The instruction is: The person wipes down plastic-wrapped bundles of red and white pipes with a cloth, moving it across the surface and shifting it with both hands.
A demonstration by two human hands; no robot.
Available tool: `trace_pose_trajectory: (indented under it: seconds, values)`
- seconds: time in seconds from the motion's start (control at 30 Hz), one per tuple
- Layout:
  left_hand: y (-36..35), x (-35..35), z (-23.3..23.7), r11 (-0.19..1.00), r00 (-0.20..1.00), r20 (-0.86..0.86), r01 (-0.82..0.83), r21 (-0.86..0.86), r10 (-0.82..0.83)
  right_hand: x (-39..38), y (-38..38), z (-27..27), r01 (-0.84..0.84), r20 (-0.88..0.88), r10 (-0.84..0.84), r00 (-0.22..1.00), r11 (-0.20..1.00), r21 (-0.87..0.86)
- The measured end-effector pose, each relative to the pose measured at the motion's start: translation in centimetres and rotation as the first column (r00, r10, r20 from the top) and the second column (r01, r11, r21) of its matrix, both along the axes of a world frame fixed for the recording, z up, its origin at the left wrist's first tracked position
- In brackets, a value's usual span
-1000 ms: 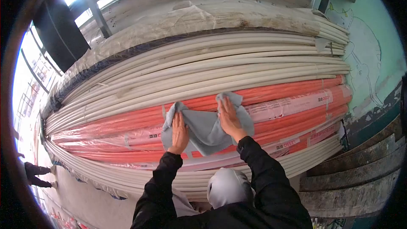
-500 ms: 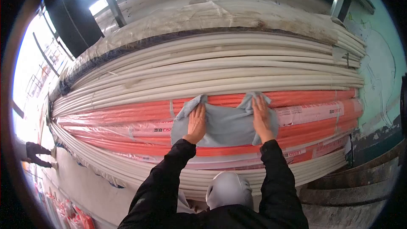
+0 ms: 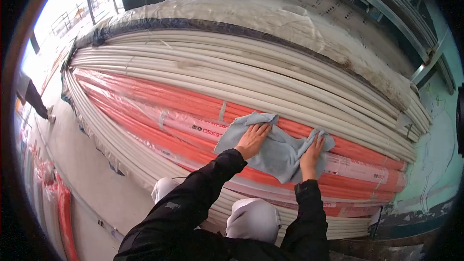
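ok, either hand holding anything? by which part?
Nothing is gripped. Left hand and right hand press flat on the grey cloth spread over the orange pipes: left on its upper-left corner, right on its bunched right end.

A pale green painted wall (image 3: pixel 437 164) stands on the right. Grey concrete floor (image 3: pixel 72 164) stretches left, and bright daylight enters far left.

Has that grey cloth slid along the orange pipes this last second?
No. The cloth still starts beside the same pale strap on the orange pipes; only the camera swung.
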State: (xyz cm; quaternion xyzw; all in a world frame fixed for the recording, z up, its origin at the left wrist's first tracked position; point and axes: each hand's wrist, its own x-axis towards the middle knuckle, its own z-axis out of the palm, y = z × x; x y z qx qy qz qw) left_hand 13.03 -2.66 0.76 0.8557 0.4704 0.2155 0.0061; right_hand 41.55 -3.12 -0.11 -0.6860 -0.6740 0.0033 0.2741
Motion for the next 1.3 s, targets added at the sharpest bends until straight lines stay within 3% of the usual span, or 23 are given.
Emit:
trace_pose_trajectory:
  seconds: [0.13, 0.2, 0.3, 0.43, 0.67, 0.7, 0.8, 0.93, 0.97, 1.07, 1.2, 1.3]
  values:
    - [0.0, -0.2, 0.6, 1.000, 0.999, -0.029, -0.016, -0.026, 0.016, -3.8, 0.2, -0.6, -0.113, 0.017, 0.113, 0.993, 0.993, 0.039]
    - [0.0, -1.0, 1.1, 0.998, 0.999, -0.050, -0.003, -0.068, -0.001, -6.1, -0.1, 0.2, -0.167, -0.030, 0.167, 0.986, 0.986, -0.020]
    - [0.4, -2.3, -0.2, 0.992, 0.996, -0.088, 0.003, 0.128, 0.008, -9.2, 0.1, 0.5, -0.252, -0.021, 0.251, 0.968, 0.963, -0.094]
    - [0.1, -4.1, 0.1, 0.998, 0.991, -0.120, -0.052, 0.022, 0.054, -12.9, 0.3, 1.3, -0.408, -0.004, 0.413, 0.911, 0.899, -0.156]
    - [-0.1, -9.0, -0.9, 0.969, 0.950, -0.198, -0.227, 0.093, 0.241, -13.8, 1.1, -0.1, -0.556, 0.119, 0.557, 0.822, 0.830, -0.040]
    - [-0.1, -9.6, -0.7, 0.965, 0.953, -0.163, -0.240, 0.103, 0.255, -13.2, 0.8, 0.3, -0.525, 0.141, 0.537, 0.832, 0.843, -0.115]
    - [-0.1, -11.0, -0.4, 0.935, 0.916, -0.191, -0.346, 0.069, 0.353, -11.4, 0.2, -0.3, -0.467, 0.174, 0.475, 0.863, 0.880, -0.085]
    - [-0.2, -10.7, 0.2, 0.917, 0.921, -0.082, -0.387, -0.090, 0.381, -7.7, -1.7, -1.6, -0.342, 0.243, 0.343, 0.907, 0.938, -0.047]
    - [-0.1, -10.1, 0.1, 0.904, 0.914, -0.058, -0.406, -0.137, 0.401, -7.0, -1.5, -2.5, -0.299, -0.088, 0.296, 0.951, 0.954, -0.029]
    - [-2.1, -8.1, -1.8, 0.897, 0.884, -0.153, -0.439, 0.055, 0.442, -5.5, -3.1, -2.4, -0.220, -0.210, 0.201, 0.957, 0.973, -0.069]
    - [-6.6, -8.0, -2.8, 0.928, 0.934, -0.130, -0.348, -0.130, 0.332, -5.0, -6.0, -1.2, -0.132, 0.252, 0.173, 0.952, 0.976, -0.173]
    - [-8.2, -9.1, -3.0, 0.957, 0.957, -0.116, -0.278, -0.085, 0.268, -5.2, -7.7, -2.0, -0.128, 0.260, 0.178, 0.949, 0.972, -0.198]
